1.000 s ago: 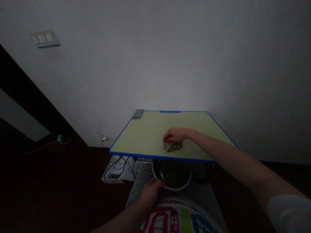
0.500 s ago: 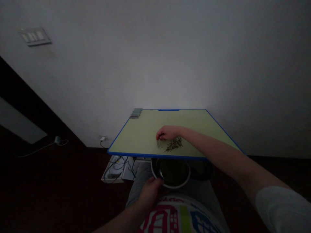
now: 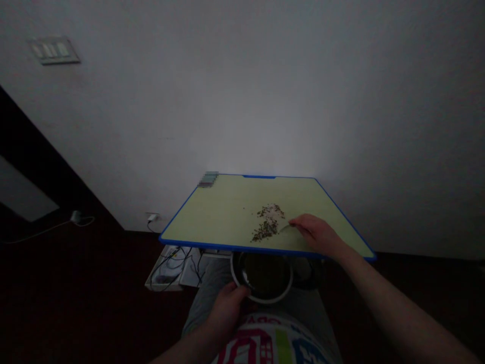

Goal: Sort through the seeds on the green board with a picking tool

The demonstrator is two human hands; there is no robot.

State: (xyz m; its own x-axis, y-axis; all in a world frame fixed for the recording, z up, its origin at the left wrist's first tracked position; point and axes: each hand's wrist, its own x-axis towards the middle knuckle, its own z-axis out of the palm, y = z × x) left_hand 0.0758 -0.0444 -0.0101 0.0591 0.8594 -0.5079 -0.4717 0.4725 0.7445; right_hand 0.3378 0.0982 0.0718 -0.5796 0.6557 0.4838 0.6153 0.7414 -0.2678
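My left hand [image 3: 228, 307] is closed on the near left rim of a round bowl [image 3: 261, 300], held at lap height under the table's front edge. The inside of the bowl looks dark, and its contents cannot be made out. Over the right part of the yellow-green table [image 3: 212, 215], my right hand [image 3: 315, 233] pinches a thin, pale, flat piece [image 3: 287, 228]. Its tip points left, close to a heap of small dark bits [image 3: 265, 230]. Just behind that heap lies a second patch of dark bits mixed with paler ones [image 3: 271, 210].
A blue rim [image 3: 242, 248] edges the table, which stands against a plain wall. Below on the left is a white box [image 3: 166, 270] with cables. Another dark round container [image 3: 308, 273] sits right of the bowl, partly hidden. A plug [image 3: 152, 217] is in the wall.
My right hand has moved right and nearer, from the left of the heap to its right side. The patch behind the heap is now uncovered. My left hand still holds the bowl.
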